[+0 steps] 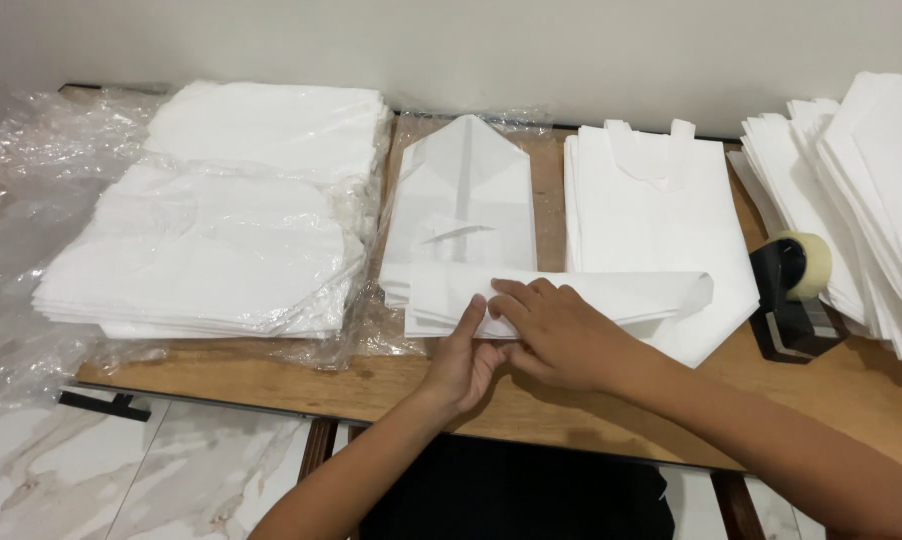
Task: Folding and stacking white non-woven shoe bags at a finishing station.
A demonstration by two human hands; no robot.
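The wooden table [851, 400] ran across the whole view, w/ pale marble floor [121, 470] showing below its near edge. On its left lay the biggest heap — a stack of white bags [211, 230] partly wrapped in clear plastic film [21, 200] that spilled off the left side. At far right sat a fanned stack of folded white sheets [871, 180], running out of frame. Centre-right lay a flat pile of white handled bags [661, 200], handles toward the wall. Just left of it was a folded white bag w/ a pointed top [466, 190], resting on more clear film. Across the near ends of both lay the rolled white bag [571, 295] — a long roll set crosswise, its right end open and overlapping the handled pile. A black tape dispenser [781, 310] w/ a yellowish tape roll [806, 265] stood between the handled pile and the right stack, near the table's front.

Both hands met at the roll's near edge, about mid-table. The right hand [561, 335] lay palm-down on the roll, fingers curled and pressing onto it, grip closed over the fabric. The left hand [466, 365] came up from below, touching the right, forefinger stretched up against the roll; whether its other fingers pinched the fabric — couldn't tell, since the right hand hid them.
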